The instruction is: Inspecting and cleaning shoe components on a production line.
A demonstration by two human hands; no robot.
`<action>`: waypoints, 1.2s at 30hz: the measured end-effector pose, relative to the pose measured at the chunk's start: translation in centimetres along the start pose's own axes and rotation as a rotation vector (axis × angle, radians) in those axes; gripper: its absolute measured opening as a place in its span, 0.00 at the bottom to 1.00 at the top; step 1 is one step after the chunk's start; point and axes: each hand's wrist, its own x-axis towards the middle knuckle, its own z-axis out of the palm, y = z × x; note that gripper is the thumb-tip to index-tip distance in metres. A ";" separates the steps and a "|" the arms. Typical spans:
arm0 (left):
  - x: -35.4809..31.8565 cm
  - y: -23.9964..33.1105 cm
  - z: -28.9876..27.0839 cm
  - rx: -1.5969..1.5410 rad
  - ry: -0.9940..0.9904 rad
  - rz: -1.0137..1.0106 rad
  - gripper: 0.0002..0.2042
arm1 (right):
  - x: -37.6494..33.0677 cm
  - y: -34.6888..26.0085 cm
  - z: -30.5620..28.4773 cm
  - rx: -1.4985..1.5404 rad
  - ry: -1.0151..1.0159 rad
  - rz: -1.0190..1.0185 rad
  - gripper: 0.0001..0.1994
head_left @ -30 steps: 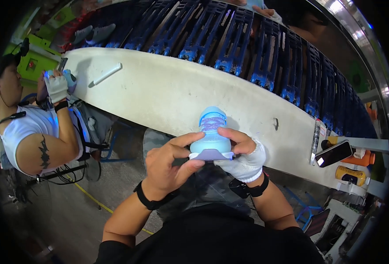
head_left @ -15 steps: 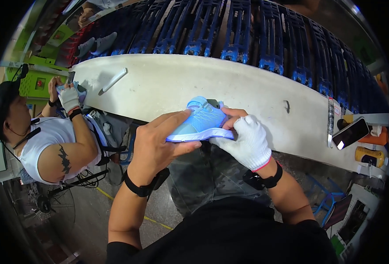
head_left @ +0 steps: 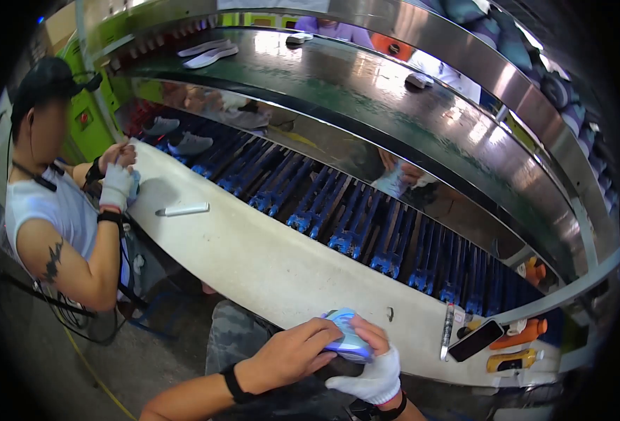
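A small light-blue shoe (head_left: 351,338) with a purple-white sole is held between my two hands at the near edge of the white table (head_left: 254,259). My bare left hand (head_left: 292,356) has its fingers on the shoe's left side and upper. The right hand (head_left: 379,368), in a white glove with bare fingertips, grips its right side; part of the gloved hand lies below the shoe. My fingers cover much of the shoe, so its full shape does not show. A small dark curved piece (head_left: 390,313) lies on the table to the right of it.
A blue slatted conveyor (head_left: 345,235) runs behind the table, carrying grey shoes (head_left: 191,144). Above it is a dark belt (head_left: 338,84) with soles. Left sits a co-worker (head_left: 64,224), beyond a white marker-like tool (head_left: 184,209). Right lie a phone (head_left: 476,342) and a yellow bottle (head_left: 512,360).
The view has swung upward and left, so the upper belt shows and my hands sit lower. The shoe has turned in my hands, its sole less side-on. Both hands still hold it.
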 end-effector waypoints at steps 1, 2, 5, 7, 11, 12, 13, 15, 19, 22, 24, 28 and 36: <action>-0.8 -0.4 1.7 0.013 0.109 0.043 0.22 | -0.2 -0.5 -0.5 -0.009 0.009 0.060 0.45; -1.9 -1.2 3.3 0.008 0.165 0.049 0.20 | -0.2 -0.6 -0.6 -0.019 0.026 0.124 0.44; -2.9 -2.6 6.4 0.043 0.337 0.073 0.19 | -0.4 0.0 -0.5 -0.029 0.032 0.171 0.39; -2.9 -3.7 7.8 0.077 0.441 0.102 0.20 | -0.5 1.4 -0.5 -0.098 0.038 0.129 0.38; -2.3 -2.9 6.8 0.039 0.451 0.130 0.19 | 2.4 1.0 -1.7 0.010 -0.048 0.129 0.39; -1.7 -2.9 7.3 -0.042 0.421 0.120 0.19 | 2.6 2.3 -2.2 0.130 -0.033 0.117 0.39; -1.3 -3.4 7.8 -0.087 0.407 0.114 0.19 | 2.7 3.7 -2.4 0.235 -0.036 0.092 0.39; -0.7 -4.4 7.9 -0.112 0.367 0.124 0.19 | 2.9 5.5 -3.0 0.299 -0.077 -0.003 0.38; -0.2 -5.7 7.0 -0.135 0.269 0.109 0.18 | 2.4 6.5 -3.1 0.258 -0.107 -0.129 0.34; -0.4 -5.3 5.1 -0.056 0.266 0.177 0.18 | 2.1 5.3 -2.9 0.153 -0.127 -0.147 0.31; -2.2 -5.5 4.4 0.015 0.265 0.136 0.19 | 1.1 5.0 -2.7 0.022 -0.055 -0.182 0.27; -4.0 -6.9 2.8 0.418 0.076 0.036 0.25 | -1.4 7.1 -0.8 0.659 0.358 -0.012 0.18; 0.4 -4.7 -5.9 0.159 0.004 0.009 0.36 | 3.9 8.8 3.6 0.343 -0.102 0.199 0.58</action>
